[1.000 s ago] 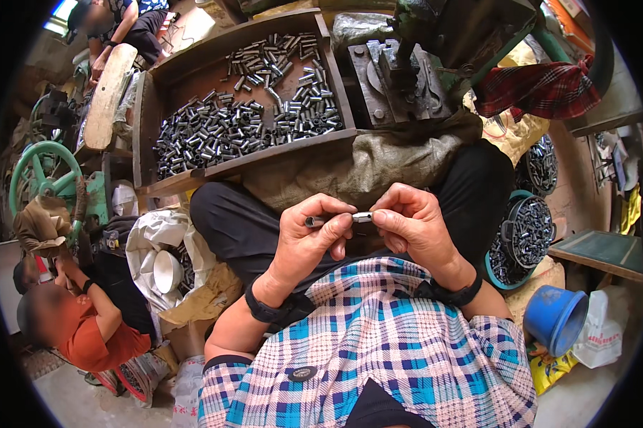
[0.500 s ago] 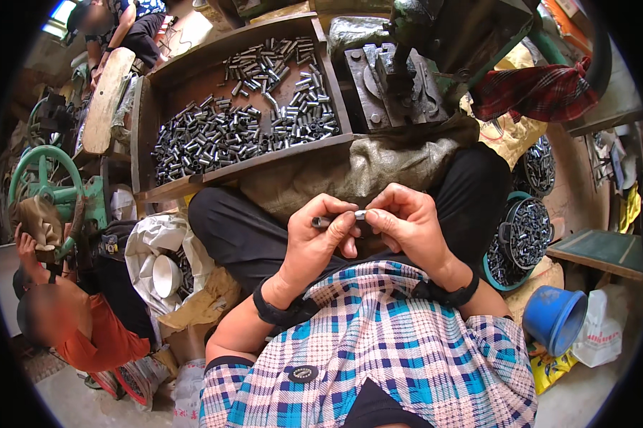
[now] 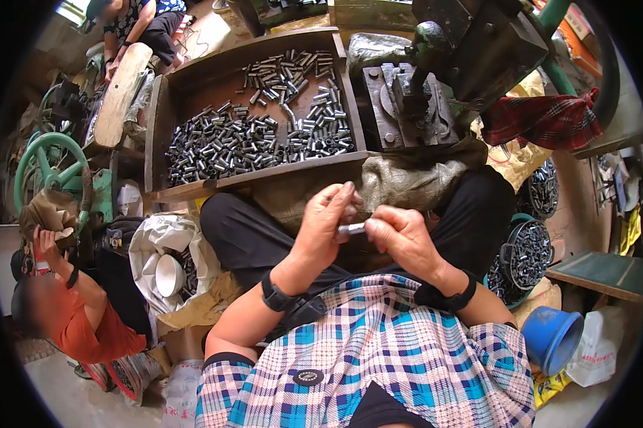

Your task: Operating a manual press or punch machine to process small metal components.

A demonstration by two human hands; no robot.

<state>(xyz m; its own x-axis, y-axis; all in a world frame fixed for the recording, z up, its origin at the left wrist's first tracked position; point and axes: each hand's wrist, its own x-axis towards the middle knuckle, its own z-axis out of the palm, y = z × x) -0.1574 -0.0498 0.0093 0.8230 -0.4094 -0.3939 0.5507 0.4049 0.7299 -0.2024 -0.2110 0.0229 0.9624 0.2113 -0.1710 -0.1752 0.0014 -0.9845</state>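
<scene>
A short, shiny metal tube (image 3: 352, 229) spans the gap between my two hands above my lap. My right hand (image 3: 401, 235) pinches its right end between thumb and fingers. At the other end, the curled fingers of my left hand (image 3: 323, 220) close around it, partly hiding it. Whether the left fingers hold a second piece cannot be made out. Beyond my knees stands a wooden tray (image 3: 257, 175) with a heap of similar metal tubes (image 3: 225, 139) in it. To its right is a dark metal press (image 3: 414, 107) with a bolted base.
A white sack (image 3: 146, 239) with a bowl (image 3: 169, 276) lies left of my knee. On the right are a basin of metal pieces (image 3: 527, 250), a blue bucket (image 3: 552, 339) and a green-topped board (image 3: 606, 273). Co-workers sit at the left, one near a green handwheel (image 3: 50, 171).
My left hand has turned upward, its fingers rising, and my right hand has dropped slightly. The tube at the left palm no longer shows there. The whole view has shifted a little.
</scene>
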